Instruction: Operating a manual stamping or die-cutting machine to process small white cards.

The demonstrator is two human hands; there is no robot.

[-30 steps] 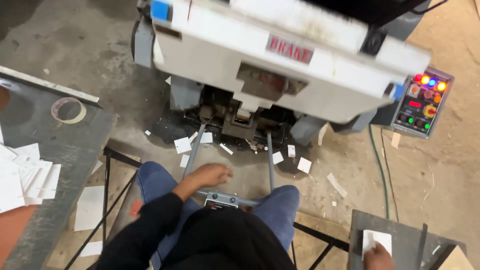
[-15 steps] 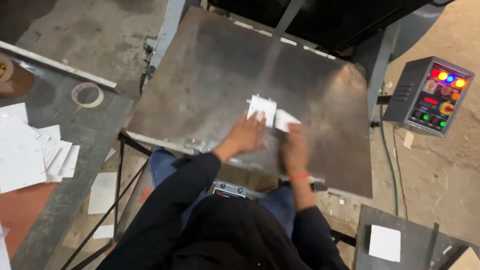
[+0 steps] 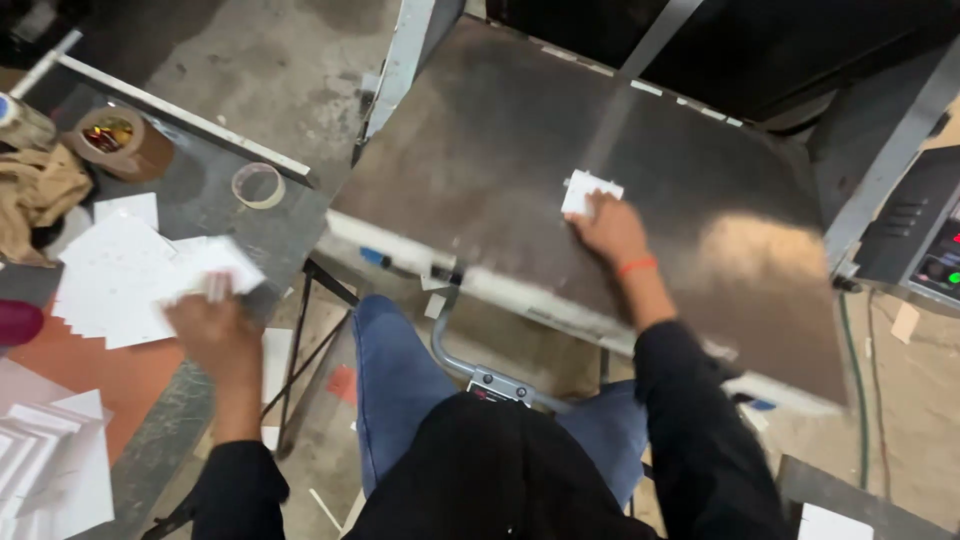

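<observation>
The right hand [image 3: 612, 232] lies flat on the grey metal plate [image 3: 500, 160], fingers stretched out and pressing the near edge of a small white card [image 3: 588, 190]; most of the card shows just beyond the fingertips. The left hand [image 3: 205, 325] reaches over the side table [image 3: 200, 215], fingers closed on a blurred white sheet [image 3: 215, 265] that sticks out past them, above a spread of white cards [image 3: 115, 270]. A tape roll [image 3: 257, 185] lies near the table's edge.
</observation>
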